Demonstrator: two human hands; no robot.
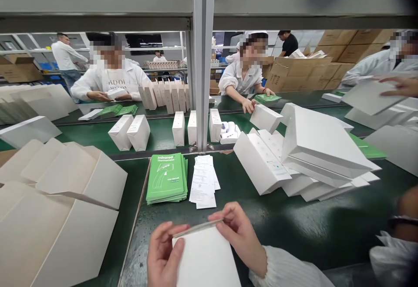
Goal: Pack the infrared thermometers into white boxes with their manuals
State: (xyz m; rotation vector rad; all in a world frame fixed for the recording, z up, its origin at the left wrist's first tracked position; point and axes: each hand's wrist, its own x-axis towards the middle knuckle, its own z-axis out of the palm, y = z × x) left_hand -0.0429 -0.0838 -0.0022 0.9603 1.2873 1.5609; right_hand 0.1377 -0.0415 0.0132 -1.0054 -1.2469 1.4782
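Holds white box [206, 258] at bottom centre of view, by near side of green worktop [290, 228]; can't see lower end, cut off by frame. Looks to be working the top edge, prob. at a flap or opening; can't tell if closed. Prob. calls next for even finger pressure at both corners, w/o creasing the card. Clamps L hand [165, 252] on box's upper-left corner w/ thumb on near face & fingers curled behind. Pinches upper-right corner w/ R hand [240, 234], at the rim. Leaves a gap b/w hands, i.e. linked only via box. Shows, just beyond, stack of green manuals [165, 178] &, right beside, printed leaflets [203, 182]. Has heaped white cartons [326, 147] to the right, big cartons, apparently open [81, 234], to the left. Shows, past metal post [203, 60], small upright boxes [139, 132] on far strip, plus co-worker's hand [248, 105] at another carton [266, 118].
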